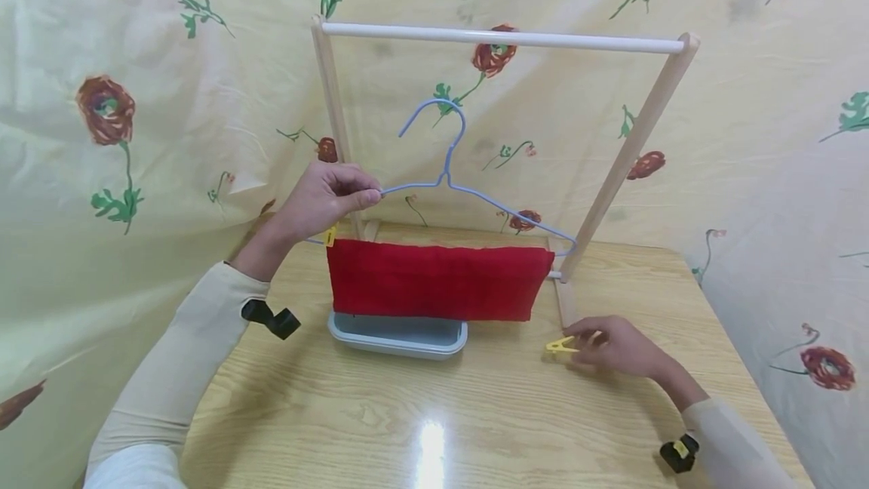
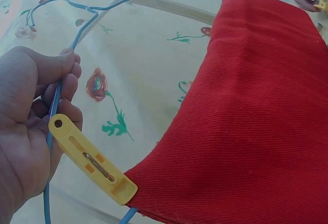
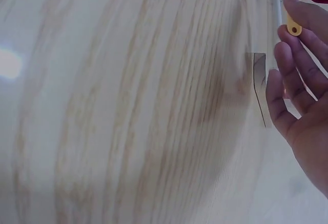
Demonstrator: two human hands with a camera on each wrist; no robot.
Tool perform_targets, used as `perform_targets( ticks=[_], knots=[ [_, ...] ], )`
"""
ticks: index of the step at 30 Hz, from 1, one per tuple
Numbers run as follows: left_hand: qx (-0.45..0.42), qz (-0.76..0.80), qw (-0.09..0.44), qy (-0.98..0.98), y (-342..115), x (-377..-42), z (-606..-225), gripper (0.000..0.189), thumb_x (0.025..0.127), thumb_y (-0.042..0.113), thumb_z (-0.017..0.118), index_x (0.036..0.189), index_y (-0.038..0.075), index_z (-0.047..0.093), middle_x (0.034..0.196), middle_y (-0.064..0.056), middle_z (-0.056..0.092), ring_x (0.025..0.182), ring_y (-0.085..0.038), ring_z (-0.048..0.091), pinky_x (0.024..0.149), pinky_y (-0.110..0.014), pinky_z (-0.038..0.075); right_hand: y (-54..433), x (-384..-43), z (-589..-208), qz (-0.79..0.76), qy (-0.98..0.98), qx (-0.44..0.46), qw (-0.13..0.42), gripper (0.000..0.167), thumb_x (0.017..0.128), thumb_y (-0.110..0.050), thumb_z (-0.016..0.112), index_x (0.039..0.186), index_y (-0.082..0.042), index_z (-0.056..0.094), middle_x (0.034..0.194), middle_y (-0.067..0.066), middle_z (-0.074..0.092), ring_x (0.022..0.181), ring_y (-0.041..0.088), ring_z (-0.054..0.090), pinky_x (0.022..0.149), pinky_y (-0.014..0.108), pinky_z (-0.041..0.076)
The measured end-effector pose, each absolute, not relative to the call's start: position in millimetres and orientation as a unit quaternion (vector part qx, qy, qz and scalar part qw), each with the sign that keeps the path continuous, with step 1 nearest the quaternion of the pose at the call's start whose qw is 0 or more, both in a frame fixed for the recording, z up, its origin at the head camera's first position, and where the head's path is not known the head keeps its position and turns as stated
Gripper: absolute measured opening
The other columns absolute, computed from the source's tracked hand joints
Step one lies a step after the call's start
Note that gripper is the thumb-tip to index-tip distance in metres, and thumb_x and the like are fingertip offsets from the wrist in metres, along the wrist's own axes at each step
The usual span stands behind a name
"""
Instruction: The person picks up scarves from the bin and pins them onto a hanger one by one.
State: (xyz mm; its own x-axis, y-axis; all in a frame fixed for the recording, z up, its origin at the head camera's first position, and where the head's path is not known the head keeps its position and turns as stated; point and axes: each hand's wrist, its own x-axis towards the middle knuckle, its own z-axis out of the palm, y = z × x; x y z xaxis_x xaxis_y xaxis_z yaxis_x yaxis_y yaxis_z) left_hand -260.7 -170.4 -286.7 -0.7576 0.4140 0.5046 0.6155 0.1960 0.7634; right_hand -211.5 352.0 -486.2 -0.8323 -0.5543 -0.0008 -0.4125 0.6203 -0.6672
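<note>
My left hand (image 1: pixel 329 198) grips the left arm of a blue wire hanger (image 1: pixel 447 163), raised above the table with its hook up. A folded red cloth (image 1: pixel 437 281) hangs over the hanger's lower bar. At the cloth's left corner, a yellow clothespin (image 2: pixel 92 158) clips it, close to my left fingers. Lower on the right, my right hand (image 1: pixel 621 347) pinches a second yellow clothespin (image 1: pixel 560 345) between thumb and fingers, apart from the cloth. In the right wrist view, part of that clothespin (image 3: pixel 292 16) shows above the thumb.
Behind the hanger stands a wooden rack (image 1: pixel 627 153) with a white top bar (image 1: pixel 502 38). A light blue-grey tray (image 1: pixel 400 348) sits on the wooden table (image 1: pixel 353 421), partly covered by the cloth in the head view. Flower-patterned fabric (image 1: pixel 224 96) hangs around the table.
</note>
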Motion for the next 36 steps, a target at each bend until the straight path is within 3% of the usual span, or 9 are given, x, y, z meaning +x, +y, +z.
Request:
perform_targets(
  ticks=[9,18,27,36],
  knots=[
    [-0.331,-0.545,0.093,-0.764,-171.2,-259.3,-287.4,0.007,0.088,-0.009,0.073,0.094,-0.008,0.075,0.080,0.007,0.068,0.068,-0.010,0.052,0.058,-0.021,0.043,348.2,-203.9,-478.8,-0.377,0.881,-0.285,0.032,0.030,0.083,-0.009,0.085,0.111,-0.009,0.075,0.096,-0.002,0.074,0.084,0.006,0.067,0.073,0.027,0.058],
    [-0.332,-0.541,0.093,-0.767,-171.4,-258.1,-287.6,0.008,0.088,-0.009,0.073,0.095,-0.007,0.076,0.079,0.005,0.068,0.067,-0.012,0.050,0.058,-0.022,0.042,343.7,-193.7,-438.5,-0.384,0.889,-0.248,-0.016,0.030,0.089,-0.005,0.078,0.118,-0.008,0.073,0.101,0.003,0.073,0.086,0.007,0.066,0.076,0.023,0.056],
    [-0.330,-0.542,0.094,-0.767,-171.7,-257.5,-287.4,0.008,0.088,-0.009,0.073,0.095,-0.007,0.076,0.080,0.005,0.068,0.067,-0.012,0.051,0.058,-0.022,0.042,337.5,-189.0,-401.4,-0.421,0.860,-0.277,-0.084,0.037,0.084,0.012,0.074,0.119,0.001,0.070,0.107,-0.005,0.072,0.085,0.006,0.063,0.081,0.013,0.050],
    [-0.325,-0.537,0.093,-0.773,-172.3,-257.7,-287.8,0.008,0.089,-0.007,0.074,0.096,-0.006,0.077,0.081,0.002,0.067,0.068,-0.014,0.050,0.058,-0.022,0.042,322.7,-191.6,-368.8,-0.443,0.826,-0.328,-0.120,0.047,0.076,0.024,0.071,0.119,0.005,0.069,0.107,-0.006,0.071,0.085,0.007,0.064,0.082,0.013,0.050]
  ],
)
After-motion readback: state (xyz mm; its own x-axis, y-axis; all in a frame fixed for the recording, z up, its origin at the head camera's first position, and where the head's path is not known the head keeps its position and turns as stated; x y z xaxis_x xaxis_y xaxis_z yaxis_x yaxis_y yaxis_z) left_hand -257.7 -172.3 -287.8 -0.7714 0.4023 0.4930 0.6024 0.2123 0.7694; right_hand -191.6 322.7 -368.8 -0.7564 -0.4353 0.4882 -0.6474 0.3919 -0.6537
